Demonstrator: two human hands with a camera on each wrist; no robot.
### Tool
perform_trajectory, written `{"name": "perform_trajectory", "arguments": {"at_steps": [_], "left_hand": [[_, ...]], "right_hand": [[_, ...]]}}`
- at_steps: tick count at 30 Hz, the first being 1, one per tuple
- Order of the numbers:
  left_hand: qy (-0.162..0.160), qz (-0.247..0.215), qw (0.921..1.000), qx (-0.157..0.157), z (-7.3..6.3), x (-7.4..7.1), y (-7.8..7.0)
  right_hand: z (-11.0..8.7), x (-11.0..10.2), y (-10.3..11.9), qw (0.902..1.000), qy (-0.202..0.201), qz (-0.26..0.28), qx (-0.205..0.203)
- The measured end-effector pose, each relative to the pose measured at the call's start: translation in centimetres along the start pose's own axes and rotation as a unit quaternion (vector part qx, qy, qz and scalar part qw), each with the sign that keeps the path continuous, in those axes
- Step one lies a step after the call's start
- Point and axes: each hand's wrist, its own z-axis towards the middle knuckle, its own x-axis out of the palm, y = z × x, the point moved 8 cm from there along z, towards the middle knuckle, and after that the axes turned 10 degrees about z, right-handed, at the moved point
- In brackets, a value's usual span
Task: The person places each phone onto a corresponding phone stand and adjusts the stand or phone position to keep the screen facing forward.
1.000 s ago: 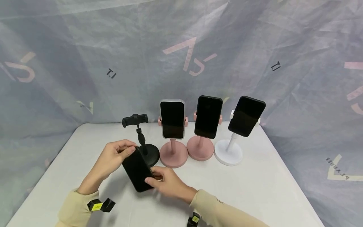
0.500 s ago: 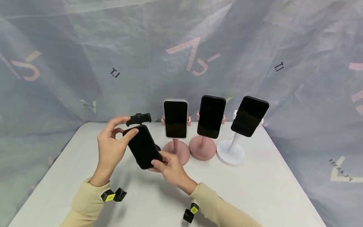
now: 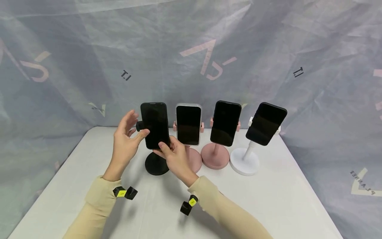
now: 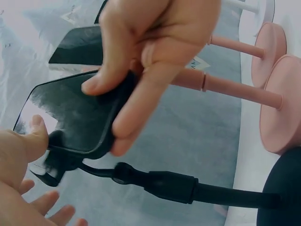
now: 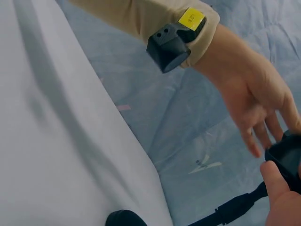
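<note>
A black smartphone (image 3: 155, 121) stands nearly upright in front of the black phone stand (image 3: 156, 165), hiding most of its clamp (image 3: 139, 125) in the head view. My right hand (image 3: 178, 158) pinches the phone's lower right corner, thumb on the screen and fingers behind. At the left edge, my left hand (image 3: 124, 145) lays its thumb on the screen while its other fingers extend loosely past the clamp. The left wrist view shows the clamp (image 4: 60, 165) at the phone's edge, above the jointed black stem (image 4: 171, 186).
Right of the black stand is a pink stand (image 3: 195, 161) holding a phone in a clear case (image 3: 189, 124). Another pink stand (image 3: 215, 156) and a white stand (image 3: 244, 162) each hold a black phone. A printed grey cloth (image 3: 167, 59) hangs behind the white table (image 3: 268, 205).
Both hands have raised the phone from low over the table to the black stand's clamp and turned it more upright. The left hand's fingers have shifted from the phone's top to its left edge.
</note>
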Motion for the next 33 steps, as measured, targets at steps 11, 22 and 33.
{"name": "perform_trajectory", "arguments": {"at_steps": [11, 22, 33], "left_hand": [[0.028, -0.013, 0.9994, -0.014, 0.8, 0.8, 0.6], [0.040, -0.001, 0.9991, -0.009, 1.3, 0.8, 0.0], [0.032, -0.011, 0.9981, -0.051, 1.2, 0.6, 0.7]], "right_hand": [[1.4, 0.5, -0.6, 0.9994, 0.010, 0.032, 0.007], [2.4, 0.8, -1.1, 0.9982, 0.011, 0.057, 0.014], [2.3, 1.0, -0.5, 0.9936, -0.032, -0.106, -0.022]]}}
